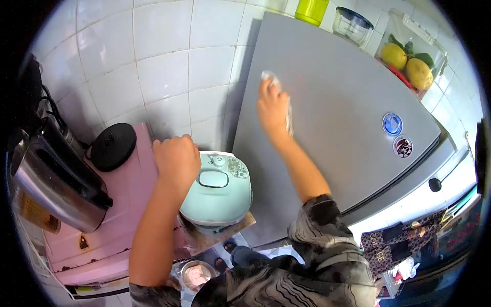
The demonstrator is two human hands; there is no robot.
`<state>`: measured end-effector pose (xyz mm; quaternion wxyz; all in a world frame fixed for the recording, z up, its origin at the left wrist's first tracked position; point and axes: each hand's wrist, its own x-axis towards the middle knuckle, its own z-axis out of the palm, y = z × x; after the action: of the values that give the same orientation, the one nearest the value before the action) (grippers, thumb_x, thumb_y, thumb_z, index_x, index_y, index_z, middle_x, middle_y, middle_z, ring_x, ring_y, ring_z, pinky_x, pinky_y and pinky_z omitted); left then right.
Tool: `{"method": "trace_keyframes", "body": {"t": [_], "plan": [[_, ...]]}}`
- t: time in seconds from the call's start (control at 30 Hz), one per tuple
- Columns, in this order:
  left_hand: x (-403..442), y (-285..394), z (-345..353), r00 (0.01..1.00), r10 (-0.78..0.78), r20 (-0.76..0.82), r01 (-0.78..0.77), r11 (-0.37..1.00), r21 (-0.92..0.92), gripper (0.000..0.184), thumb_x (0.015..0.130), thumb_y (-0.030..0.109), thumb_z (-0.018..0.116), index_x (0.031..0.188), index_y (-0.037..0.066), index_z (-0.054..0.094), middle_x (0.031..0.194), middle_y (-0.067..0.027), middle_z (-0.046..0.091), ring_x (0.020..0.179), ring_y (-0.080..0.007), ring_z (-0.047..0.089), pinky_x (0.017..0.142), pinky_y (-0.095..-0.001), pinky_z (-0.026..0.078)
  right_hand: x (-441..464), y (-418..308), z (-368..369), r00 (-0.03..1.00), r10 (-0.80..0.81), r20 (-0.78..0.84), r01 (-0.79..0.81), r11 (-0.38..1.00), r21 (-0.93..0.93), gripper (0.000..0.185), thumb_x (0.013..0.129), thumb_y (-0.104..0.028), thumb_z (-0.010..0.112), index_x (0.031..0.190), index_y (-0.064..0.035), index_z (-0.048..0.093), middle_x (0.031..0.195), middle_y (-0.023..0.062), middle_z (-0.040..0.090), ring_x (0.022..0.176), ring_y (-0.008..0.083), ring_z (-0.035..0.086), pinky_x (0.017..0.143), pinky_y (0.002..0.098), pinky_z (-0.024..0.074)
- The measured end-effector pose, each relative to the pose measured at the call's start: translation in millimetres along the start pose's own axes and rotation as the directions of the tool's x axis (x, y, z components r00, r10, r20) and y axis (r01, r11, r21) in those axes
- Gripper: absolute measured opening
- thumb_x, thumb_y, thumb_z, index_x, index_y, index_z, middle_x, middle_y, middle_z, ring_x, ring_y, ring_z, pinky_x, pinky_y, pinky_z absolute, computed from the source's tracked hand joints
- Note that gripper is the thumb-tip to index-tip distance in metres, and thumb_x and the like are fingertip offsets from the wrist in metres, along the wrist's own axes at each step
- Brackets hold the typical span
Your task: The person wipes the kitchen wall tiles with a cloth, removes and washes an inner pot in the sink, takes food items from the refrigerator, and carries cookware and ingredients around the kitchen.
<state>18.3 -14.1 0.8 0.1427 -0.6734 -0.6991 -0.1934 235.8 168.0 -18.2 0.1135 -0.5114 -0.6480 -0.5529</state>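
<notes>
A person wears a loose short-sleeved shirt (pixel 286 281) printed with swirling, marble-like streaks of black, smoky grey and pale beige, with fine wavy lines across the near part of the fabric. The right sleeve (pixel 322 220), largely black with blurred grey patches, has a wide cut and ends near the elbow; the left sleeve (pixel 153 295), at the near edge, shows the same print. Both forearms are bare. Beyond the shirt appear dark blue-grey trousers (pixel 249 256) and dark footwear (pixel 230 247), its details too small to tell.
</notes>
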Motion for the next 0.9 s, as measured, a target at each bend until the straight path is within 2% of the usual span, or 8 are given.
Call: {"method": "trace_keyframes", "body": {"t": [0.07, 0.17, 0.23, 0.27, 0.37, 0.43, 0.7, 0.9], "plan": [[0, 2, -2, 0.999, 0.001, -0.032, -0.001, 1.0, -0.013, 0.017, 0.081, 0.019, 0.058, 0.071, 0.006, 0.064, 0.065, -0.011, 0.063, 0.062, -0.0276, 0.061, 0.07, -0.0408, 0.038, -52, -27, -2, 0.929, -0.273, 0.251, 0.26, 0.962, 0.082, 0.031, 0.08, -0.022, 0.057, 0.106, -0.0099, 0.069, 0.131, 0.0105, 0.043, 0.117, 0.0293, 0.041, 0.084, 0.0425, 0.0419], [-1, 3, 2, 0.997, 0.001, -0.072, -0.003, 1.0, -0.028, 0.012, 0.078, 0.016, 0.061, 0.07, 0.007, 0.064, 0.064, -0.0102, 0.063, 0.062, -0.0262, 0.061, 0.072, -0.0398, 0.037, -181, -93, 46, 0.839, -0.51, 0.189, 0.474, 0.856, 0.208, 0.03, 0.079, -0.023, 0.057, 0.103, -0.0115, 0.07, 0.123, 0.0077, 0.05, 0.115, 0.0294, 0.042, 0.087, 0.0446, 0.0402], [-1, 2, 6, 0.997, -0.011, -0.083, 0.009, 1.0, -0.029, 0.009, 0.075, 0.014, 0.062, 0.069, 0.008, 0.063, 0.064, -0.0097, 0.063, 0.061, -0.0256, 0.061, 0.072, -0.0394, 0.037, -253, -116, 41, 0.73, -0.45, 0.514, 0.018, 0.765, 0.643, 0.031, 0.08, -0.025, 0.057, 0.107, -0.0146, 0.069, 0.122, 0.0053, 0.051, 0.115, 0.0293, 0.042, 0.088, 0.0454, 0.0391], [-1, 2, 7, 0.996, 0.005, -0.091, -0.007, 1.0, -0.022, 0.006, 0.073, 0.011, 0.062, 0.068, 0.008, 0.063, 0.063, -0.0096, 0.063, 0.061, -0.0252, 0.061, 0.073, -0.039, 0.037, -287, -129, 64, 0.575, -0.676, 0.46, 0.574, 0.734, 0.363, 0.032, 0.08, -0.024, 0.057, 0.109, -0.0152, 0.068, 0.122, 0.0052, 0.051, 0.115, 0.029, 0.042, 0.088, 0.0459, 0.0396], [0, 4, -1, 0.999, 0.019, -0.044, -0.02, 0.999, -0.025, 0.01, 0.074, 0.015, 0.062, 0.07, 0.006, 0.064, 0.064, -0.0126, 0.063, 0.062, -0.0281, 0.062, 0.072, -0.0408, 0.039, -278, -117, 53, 0.569, -0.658, 0.493, 0.54, 0.752, 0.379, 0.033, 0.081, -0.024, 0.057, 0.112, -0.0169, 0.067, 0.124, 0.0047, 0.051, 0.117, 0.0292, 0.041, 0.089, 0.0466, 0.0405], [-1, 4, -4, 1.0, 0.022, 0.009, -0.022, 0.999, -0.03, 0.019, 0.079, 0.021, 0.06, 0.072, 0.004, 0.064, 0.066, -0.0157, 0.064, 0.064, -0.0315, 0.063, 0.071, -0.0429, 0.041, -227, -92, 45, 0.764, -0.523, 0.379, 0.436, 0.851, 0.294, 0.033, 0.082, -0.022, 0.057, 0.111, -0.0092, 0.066, 0.126, 0.0102, 0.048, 0.118, 0.0314, 0.042, 0.087, 0.0462, 0.0447], [0, 3, -5, 0.999, -0.01, 0.042, 0.011, 1.0, -0.025, 0.02, 0.08, 0.022, 0.06, 0.075, 0.003, 0.066, 0.068, -0.0168, 0.064, 0.065, -0.0324, 0.063, 0.07, -0.0429, 0.041, -47, 11, -28, 0.994, -0.083, 0.077, 0.079, 0.995, 0.054, 0.051, 0.08, -0.016, 0.054, 0.129, -0.0021, 0.049, 0.13, 0.0111, 0.046, 0.109, 0.0243, 0.045, 0.08, 0.0372, 0.0413], [3, 1, 1, 0.998, -0.048, -0.037, 0.048, 0.999, 0.003, 0.006, 0.071, 0.01, 0.061, 0.072, 0.009, 0.067, 0.068, -0.0109, 0.066, 0.067, -0.0264, 0.065, 0.072, -0.0399, 0.038, -242, -49, -12, 0.748, -0.528, 0.402, 0.413, 0.845, 0.341, 0.037, 0.083, -0.021, 0.052, 0.114, -0.0049, 0.063, 0.133, 0.0089, 0.046, 0.127, 0.0281, 0.036, 0.087, 0.0399, 0.0387]]}}
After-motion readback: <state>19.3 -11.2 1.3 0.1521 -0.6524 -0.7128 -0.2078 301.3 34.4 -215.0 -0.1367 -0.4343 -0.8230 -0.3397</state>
